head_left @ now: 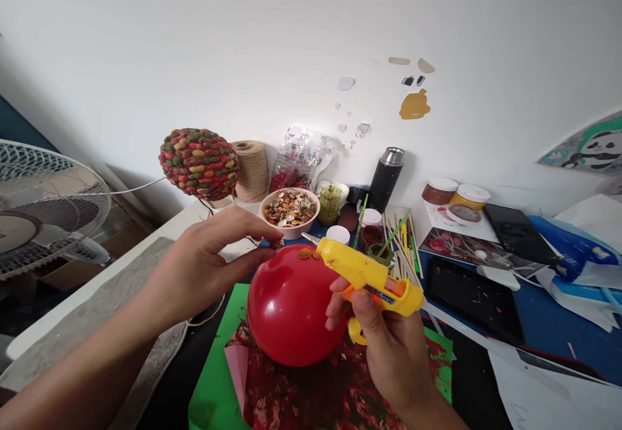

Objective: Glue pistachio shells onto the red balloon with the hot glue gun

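Observation:
A shiny red balloon [294,310] rests on paint-stained paper in front of me. Small brown shell-like pieces [306,253] sit on its top. My right hand [389,339] is wrapped around a yellow glue gun [362,268], its metal nozzle pointing left just above those pieces. At the balloon's upper left, my left hand [214,261] pinches a small brown shell piece [278,243] between thumb and forefinger. Behind the balloon, a pink bowl [289,231] holds many similar pieces in mixed colours.
A multicoloured bumpy ball [199,163] stands beside a twine spool [251,171]. Paint jars [372,236], a black flask [386,177] and wooden sticks [401,248] line the back. A fan [48,210] is at left, a dark tablet [473,297] at right. Green paper [214,378] lies underneath.

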Demonstrator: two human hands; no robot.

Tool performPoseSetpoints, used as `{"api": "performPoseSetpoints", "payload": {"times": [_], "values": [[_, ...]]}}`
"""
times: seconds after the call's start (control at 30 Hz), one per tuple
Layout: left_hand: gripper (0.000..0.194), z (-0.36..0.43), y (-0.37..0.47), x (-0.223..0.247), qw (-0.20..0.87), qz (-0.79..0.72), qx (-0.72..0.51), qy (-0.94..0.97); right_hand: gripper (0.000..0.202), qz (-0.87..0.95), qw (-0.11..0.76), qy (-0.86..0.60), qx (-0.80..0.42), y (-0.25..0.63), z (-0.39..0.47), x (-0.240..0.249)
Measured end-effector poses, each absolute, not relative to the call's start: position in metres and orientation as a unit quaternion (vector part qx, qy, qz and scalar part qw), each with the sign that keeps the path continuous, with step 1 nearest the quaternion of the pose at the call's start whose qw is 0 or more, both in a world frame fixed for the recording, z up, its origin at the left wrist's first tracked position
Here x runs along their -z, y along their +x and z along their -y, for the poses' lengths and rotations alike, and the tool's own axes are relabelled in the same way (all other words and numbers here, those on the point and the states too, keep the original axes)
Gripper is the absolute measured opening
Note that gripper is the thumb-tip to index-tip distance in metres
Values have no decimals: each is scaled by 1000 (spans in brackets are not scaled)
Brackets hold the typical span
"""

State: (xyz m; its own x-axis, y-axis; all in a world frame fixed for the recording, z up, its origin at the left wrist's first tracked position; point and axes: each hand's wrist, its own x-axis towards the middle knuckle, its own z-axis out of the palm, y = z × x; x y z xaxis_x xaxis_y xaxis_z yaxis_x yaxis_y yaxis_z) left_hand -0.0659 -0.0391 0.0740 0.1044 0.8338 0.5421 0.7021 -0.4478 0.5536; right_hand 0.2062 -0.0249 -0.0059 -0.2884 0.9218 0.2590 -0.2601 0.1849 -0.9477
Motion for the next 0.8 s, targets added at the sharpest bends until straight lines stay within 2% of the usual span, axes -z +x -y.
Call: {"api": "performPoseSetpoints", "payload": {"times": [0.13,0.27,0.6,0.8], "values": [[14,38,-63,-74,70,-512,-386,764,41,574,522,-285,-563,207,25,3],[15,36,-62,-75,73,-508,-352,783,48,539,528,-316,-575,203,31,-2],[15,33,-60,-70,89,-481,-351,798,50,531,516,-334,-583,202,35,-1],[15,33,-61,-71,98,-479,-347,800,45,544,529,-296,-580,202,32,3]]}}
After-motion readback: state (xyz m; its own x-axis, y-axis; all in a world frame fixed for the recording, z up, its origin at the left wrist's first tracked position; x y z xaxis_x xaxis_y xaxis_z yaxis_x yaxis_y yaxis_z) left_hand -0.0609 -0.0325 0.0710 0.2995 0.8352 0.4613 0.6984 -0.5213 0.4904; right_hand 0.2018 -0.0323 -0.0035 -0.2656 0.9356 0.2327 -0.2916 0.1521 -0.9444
